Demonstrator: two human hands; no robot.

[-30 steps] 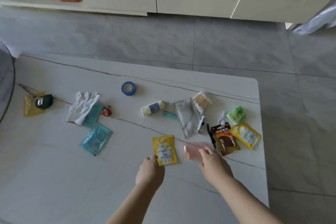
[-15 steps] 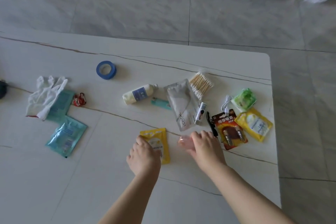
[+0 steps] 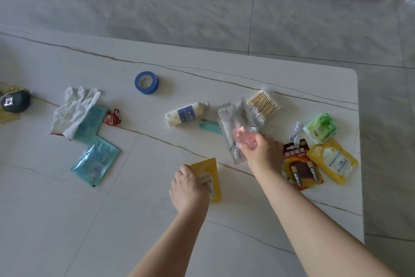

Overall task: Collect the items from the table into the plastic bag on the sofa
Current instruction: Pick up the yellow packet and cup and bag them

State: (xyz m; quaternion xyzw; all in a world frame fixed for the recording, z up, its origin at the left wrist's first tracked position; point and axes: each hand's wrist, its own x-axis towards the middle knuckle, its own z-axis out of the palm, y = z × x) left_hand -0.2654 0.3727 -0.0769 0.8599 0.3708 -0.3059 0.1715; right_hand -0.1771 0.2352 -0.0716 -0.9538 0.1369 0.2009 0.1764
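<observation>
Lying on the white table (image 3: 67, 220): 2 yellow sachets (image 3: 211, 175), 2 teal. Left hand (image 3: 189, 189) pinches 1 yellow; right hand (image 3: 261, 151) grips a pink item (image 3: 243, 136). Grey floor tiles (image 3: 202, 11).

Your counter (image 3: 224, 243) is white, crossed by thin brown veins; the floor (image 3: 202, 11) above it is mottled grey tile. Upper centre sits a blue tape roll (image 3: 146, 82). At left you see white gloves (image 3: 74, 112) over two teal sachets (image 3: 96, 163). At centre lie a cream bottle with a blue label (image 3: 185, 114) and a silver pouch (image 3: 233, 124). Lower centre is a yellow packet (image 3: 210, 179). At right are a red battery pack (image 3: 301, 165), another yellow pouch (image 3: 332, 161) and a green packet (image 3: 321, 128).
</observation>
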